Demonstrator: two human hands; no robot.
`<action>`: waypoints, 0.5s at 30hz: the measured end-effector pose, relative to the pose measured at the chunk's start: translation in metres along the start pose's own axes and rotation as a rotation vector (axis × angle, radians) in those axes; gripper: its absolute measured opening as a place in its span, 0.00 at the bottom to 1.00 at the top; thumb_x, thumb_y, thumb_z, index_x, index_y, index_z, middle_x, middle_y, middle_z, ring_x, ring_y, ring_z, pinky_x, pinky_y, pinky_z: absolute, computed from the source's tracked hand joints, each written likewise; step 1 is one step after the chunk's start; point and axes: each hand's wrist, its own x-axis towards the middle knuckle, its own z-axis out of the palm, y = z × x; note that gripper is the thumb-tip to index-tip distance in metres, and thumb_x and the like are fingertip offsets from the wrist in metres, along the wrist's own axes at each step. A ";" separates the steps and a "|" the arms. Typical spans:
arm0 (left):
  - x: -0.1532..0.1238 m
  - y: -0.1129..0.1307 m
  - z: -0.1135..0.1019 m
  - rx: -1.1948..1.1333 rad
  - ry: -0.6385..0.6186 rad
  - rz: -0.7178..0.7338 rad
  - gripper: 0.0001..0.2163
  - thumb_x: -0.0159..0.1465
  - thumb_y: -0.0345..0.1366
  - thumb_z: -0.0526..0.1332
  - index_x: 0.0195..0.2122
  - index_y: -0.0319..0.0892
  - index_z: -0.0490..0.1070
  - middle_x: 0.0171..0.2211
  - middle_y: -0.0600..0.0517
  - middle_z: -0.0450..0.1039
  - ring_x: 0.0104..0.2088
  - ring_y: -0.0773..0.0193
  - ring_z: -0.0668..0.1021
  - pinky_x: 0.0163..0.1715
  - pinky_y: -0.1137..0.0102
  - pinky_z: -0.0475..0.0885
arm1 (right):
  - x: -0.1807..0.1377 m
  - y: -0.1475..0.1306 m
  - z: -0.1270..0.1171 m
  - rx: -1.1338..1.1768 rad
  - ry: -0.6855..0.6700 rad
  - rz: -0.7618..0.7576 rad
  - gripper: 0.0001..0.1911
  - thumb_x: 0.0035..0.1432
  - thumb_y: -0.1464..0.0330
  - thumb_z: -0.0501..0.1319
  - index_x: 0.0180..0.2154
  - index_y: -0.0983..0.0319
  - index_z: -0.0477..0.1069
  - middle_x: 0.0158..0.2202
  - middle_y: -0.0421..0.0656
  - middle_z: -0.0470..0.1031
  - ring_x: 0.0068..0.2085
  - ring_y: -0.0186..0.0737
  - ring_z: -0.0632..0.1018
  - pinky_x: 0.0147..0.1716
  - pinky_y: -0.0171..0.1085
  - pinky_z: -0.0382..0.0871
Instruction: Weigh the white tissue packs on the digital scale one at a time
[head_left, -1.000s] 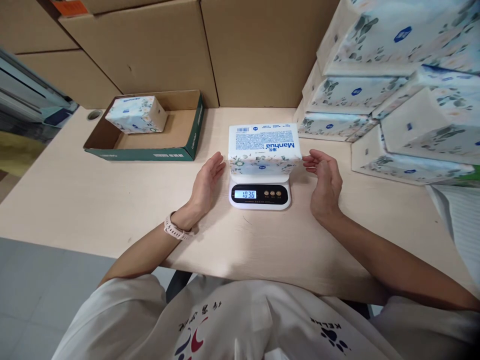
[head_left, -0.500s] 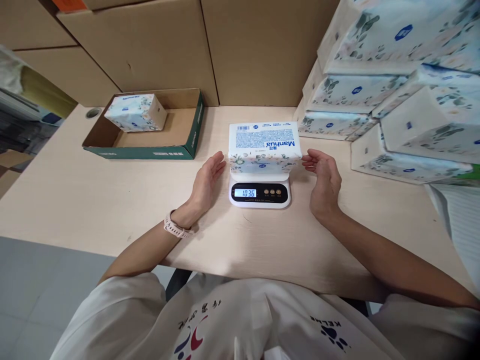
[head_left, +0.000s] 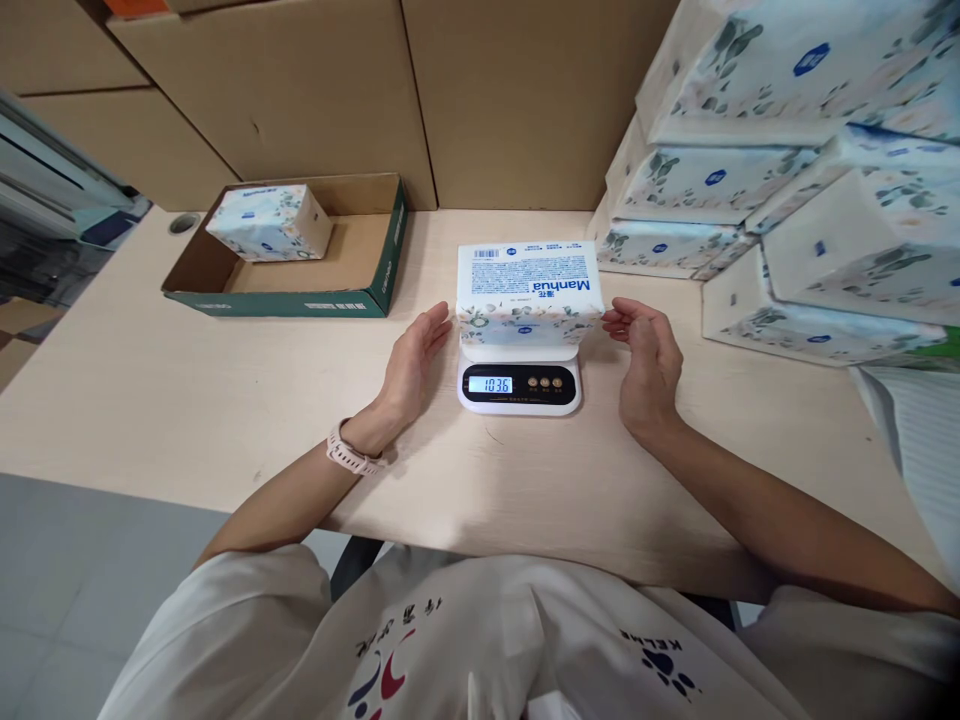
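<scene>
A white and blue tissue pack [head_left: 527, 292] printed "Manhua" lies on a small white kitchen scale [head_left: 519, 381] whose lit display reads 103.6. My left hand [head_left: 415, 362] rests on the table just left of the pack, fingers stretched and apart, almost at its corner. My right hand [head_left: 646, 362] sits just right of the pack, fingers loosely curved and open, holding nothing. Neither hand grips the pack.
A shallow green-edged cardboard tray [head_left: 375, 290] at the back left holds one tissue pack [head_left: 268, 222]. Several stacked tissue packs [head_left: 780, 180] fill the right side. Large brown cartons [head_left: 337, 100] stand behind. The light wooden table [head_left: 187, 400] ends near my body.
Both hands stay beside the pack and the scale reading is unchanged. Only the view has shifted very slightly.
</scene>
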 end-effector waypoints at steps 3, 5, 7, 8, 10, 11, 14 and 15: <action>-0.001 -0.001 0.000 -0.002 -0.002 0.008 0.31 0.77 0.60 0.62 0.68 0.42 0.82 0.82 0.40 0.72 0.82 0.43 0.75 0.88 0.48 0.65 | 0.000 -0.003 0.001 0.016 0.012 0.025 0.28 0.80 0.38 0.60 0.57 0.51 0.84 0.53 0.48 0.87 0.57 0.50 0.88 0.64 0.58 0.87; -0.001 0.000 0.000 0.009 -0.006 0.016 0.30 0.77 0.61 0.62 0.67 0.43 0.83 0.81 0.41 0.74 0.81 0.43 0.76 0.88 0.47 0.66 | 0.000 -0.005 0.001 0.016 0.015 0.031 0.29 0.79 0.38 0.61 0.56 0.52 0.84 0.53 0.47 0.87 0.57 0.50 0.88 0.65 0.58 0.87; -0.001 0.000 -0.001 0.024 -0.009 0.021 0.29 0.77 0.61 0.62 0.65 0.44 0.83 0.79 0.41 0.76 0.81 0.43 0.76 0.87 0.47 0.66 | 0.000 -0.005 0.002 0.017 0.021 0.031 0.29 0.78 0.37 0.62 0.56 0.52 0.84 0.54 0.48 0.88 0.57 0.50 0.88 0.64 0.58 0.87; -0.001 0.000 -0.001 0.031 -0.010 0.023 0.29 0.77 0.61 0.62 0.65 0.44 0.84 0.79 0.41 0.76 0.81 0.43 0.76 0.87 0.47 0.67 | 0.000 -0.005 0.002 0.023 0.026 0.032 0.29 0.78 0.37 0.62 0.55 0.52 0.85 0.53 0.48 0.88 0.56 0.50 0.88 0.64 0.58 0.87; 0.001 -0.001 -0.002 0.041 -0.010 0.025 0.29 0.77 0.61 0.62 0.65 0.43 0.84 0.78 0.39 0.77 0.80 0.42 0.76 0.86 0.47 0.68 | 0.000 -0.004 0.003 0.033 0.032 0.034 0.30 0.76 0.36 0.63 0.54 0.51 0.85 0.53 0.47 0.89 0.56 0.51 0.88 0.64 0.58 0.87; 0.001 -0.002 -0.002 0.046 -0.009 0.025 0.29 0.77 0.61 0.62 0.65 0.43 0.84 0.78 0.39 0.77 0.80 0.42 0.77 0.86 0.47 0.68 | 0.000 -0.004 0.003 0.035 0.031 0.034 0.30 0.76 0.35 0.63 0.54 0.51 0.85 0.53 0.47 0.89 0.56 0.51 0.88 0.64 0.58 0.87; -0.002 -0.002 -0.001 0.072 -0.016 0.038 0.28 0.78 0.59 0.61 0.65 0.44 0.84 0.77 0.40 0.77 0.80 0.41 0.76 0.87 0.46 0.66 | 0.000 -0.003 0.001 0.034 0.009 0.037 0.30 0.77 0.36 0.63 0.55 0.51 0.85 0.54 0.48 0.88 0.57 0.52 0.88 0.65 0.60 0.86; -0.004 -0.001 0.000 0.090 -0.029 0.050 0.27 0.79 0.59 0.62 0.66 0.45 0.84 0.78 0.41 0.77 0.82 0.41 0.74 0.88 0.46 0.64 | 0.000 -0.002 0.000 0.032 0.002 0.037 0.29 0.77 0.36 0.62 0.55 0.52 0.85 0.54 0.48 0.87 0.57 0.53 0.87 0.66 0.60 0.85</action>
